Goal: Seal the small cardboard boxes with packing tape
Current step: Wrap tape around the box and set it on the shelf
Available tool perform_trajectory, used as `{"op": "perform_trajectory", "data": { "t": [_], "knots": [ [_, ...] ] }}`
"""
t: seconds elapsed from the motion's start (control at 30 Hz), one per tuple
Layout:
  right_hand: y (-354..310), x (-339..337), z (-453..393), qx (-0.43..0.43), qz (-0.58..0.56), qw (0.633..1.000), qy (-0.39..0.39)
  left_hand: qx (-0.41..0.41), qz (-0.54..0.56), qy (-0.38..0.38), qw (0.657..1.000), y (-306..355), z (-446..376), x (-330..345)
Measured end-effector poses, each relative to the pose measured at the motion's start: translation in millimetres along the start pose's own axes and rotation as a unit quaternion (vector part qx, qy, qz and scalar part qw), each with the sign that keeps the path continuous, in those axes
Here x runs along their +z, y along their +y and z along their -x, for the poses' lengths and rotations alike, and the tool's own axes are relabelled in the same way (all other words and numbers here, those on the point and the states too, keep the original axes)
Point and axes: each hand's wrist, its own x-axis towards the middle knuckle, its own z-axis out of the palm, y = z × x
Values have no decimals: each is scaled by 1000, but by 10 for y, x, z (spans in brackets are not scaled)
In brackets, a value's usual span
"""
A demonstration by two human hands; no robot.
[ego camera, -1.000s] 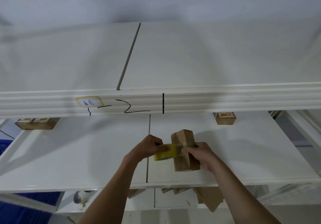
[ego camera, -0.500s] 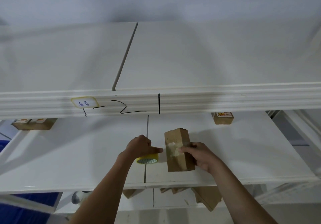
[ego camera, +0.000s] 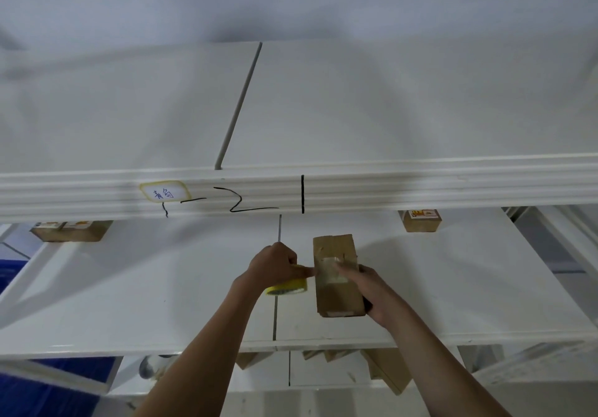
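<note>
Both forearms outstretched; left hand [ego camera: 275,266] fisted, gripping; right hand [ego camera: 372,290] clasping, forefinger extended

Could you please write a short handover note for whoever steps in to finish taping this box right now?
Left hand grips the yellow tape roll, just left of the box.
Right hand holds the small cardboard box on the white shelf, one finger pressing the tape strip.
Done: a strip lies across the box.
Left: whether the strip is cut cannot be told; smooth it, tape the remaining seams.
</note>
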Motion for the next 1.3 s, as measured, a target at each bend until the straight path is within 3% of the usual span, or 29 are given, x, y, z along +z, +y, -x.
{"op": "perform_trajectory", "data": {
  "t": [0.07, 0.27, 0.47, 0.8, 0.93, 1.1, 1.3],
  "knots": [
    [1, 7, -18, -8, 44, 999, 7, -4, -10, -13, 1000, -53, 12, 20],
    [122, -55, -79, 42, 31, 999, 16, 18, 31, -68, 997, -202, 56, 36],
    [223, -42, -129, 70, 59, 996, 23, -22, -2, -114, 993, -308, 7, 128],
    [282, -62, -326, 71, 95, 991, 56, -73, -35, -65, 995, -473, -32, 198],
    [355, -5, -410, 66, 210, 968, 121, -95, -34, -58, 993, -519, -24, 275],
    [334, 43, -519, 43, 404, 894, 190, -96, -40, -45, 994, -537, -67, 313],
    [342, 4, -530, 42, 377, 907, 182, -102, -23, -41, 994, -557, -76, 359]
  ]
}}
